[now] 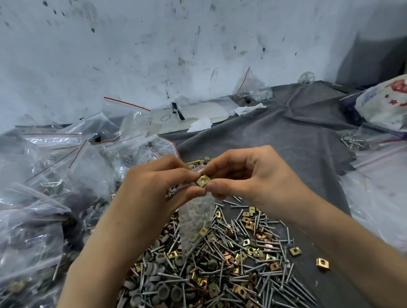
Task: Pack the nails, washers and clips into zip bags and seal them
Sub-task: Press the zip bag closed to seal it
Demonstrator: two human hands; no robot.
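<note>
My left hand (pixel 156 183) pinches the mouth of a small clear zip bag (pixel 195 216) that hangs down over the pile and holds some nails and a clip. My right hand (pixel 244 175) pinches a brass-coloured square clip (pixel 203 180) at the bag's mouth, fingertips of both hands nearly touching. Below lies a heap of loose nails (pixel 228 271), grey washers (pixel 163 292) and more clips (pixel 256 253) on a grey cloth (pixel 280 135).
Many clear zip bags with red strips, several filled, are piled at the left (pixel 45 187). More bags lie at the right (pixel 390 190). A printed white sack (pixel 390 104) sits far right. A filled bag (pixel 253 89) and white papers stand by the stained wall.
</note>
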